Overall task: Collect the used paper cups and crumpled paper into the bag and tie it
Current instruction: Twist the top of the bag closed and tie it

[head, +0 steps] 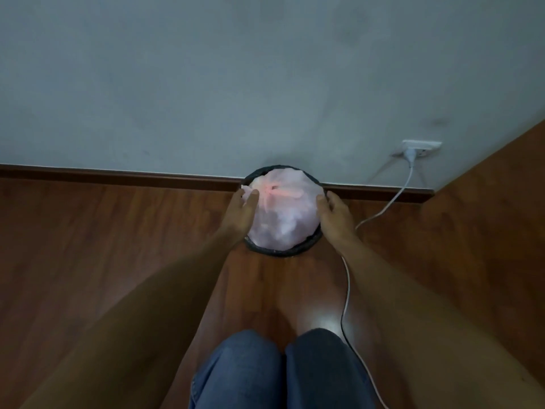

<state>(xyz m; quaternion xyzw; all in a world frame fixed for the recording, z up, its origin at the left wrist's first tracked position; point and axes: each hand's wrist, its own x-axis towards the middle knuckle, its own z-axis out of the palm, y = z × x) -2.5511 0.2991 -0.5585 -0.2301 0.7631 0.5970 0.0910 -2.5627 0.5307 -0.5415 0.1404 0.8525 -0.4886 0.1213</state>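
Note:
A pale pink plastic bag [284, 208], full and knotted at the top, sits inside a round black bin [280, 251] against the wall. My left hand [240, 212] rests on the bag's left side with fingers spread. At the bag's right edge, by the bin rim, my right hand [334, 215] presses on it with fingers slightly curled. No cups or crumpled paper show outside the bag; its contents are only vague pale shapes through the plastic.
A white cable [346, 278] runs from a wall socket [420, 147] down across the wooden floor [118, 246], passing just right of the bin. A dark skirting board [118, 175] lines the grey wall. My knees in blue jeans [280, 370] are at the bottom.

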